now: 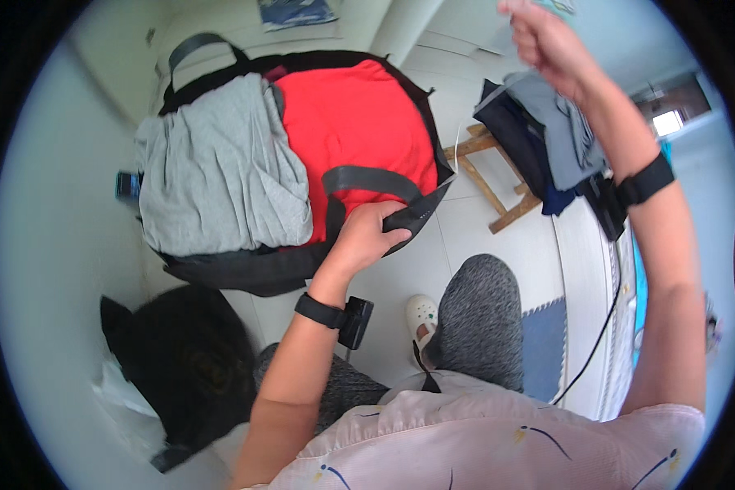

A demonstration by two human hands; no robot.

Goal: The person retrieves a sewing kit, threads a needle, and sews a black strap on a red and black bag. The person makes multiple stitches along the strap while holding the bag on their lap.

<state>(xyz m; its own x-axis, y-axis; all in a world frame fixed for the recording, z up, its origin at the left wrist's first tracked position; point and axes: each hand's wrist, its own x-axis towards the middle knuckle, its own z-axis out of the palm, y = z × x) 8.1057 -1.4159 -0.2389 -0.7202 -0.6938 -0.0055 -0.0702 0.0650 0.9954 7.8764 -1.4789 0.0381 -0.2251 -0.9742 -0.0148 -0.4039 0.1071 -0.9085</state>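
Note:
A large black fabric storage bag [245, 272] stands open before me, filled with a folded grey cloth [220, 171] on the left and a red cloth [355, 116] on the right. My left hand [370, 233] grips the bag's near rim beside its dark grey carry handle [373, 179]. Raised at the upper right, my right hand [548, 52] has its fingers curled in. A thin pale strip, perhaps the zipper's edge, runs from near that hand towards the bag's right corner; whether the fingers hold it is unclear. Both wrists wear black straps.
Right of the bag, a wooden stool [481, 184] bears folded grey and navy clothes [548, 135]. A black bag [190, 355] lies on the floor at lower left, near white plastic [122, 398]. A black cable [594, 352] hangs at the right.

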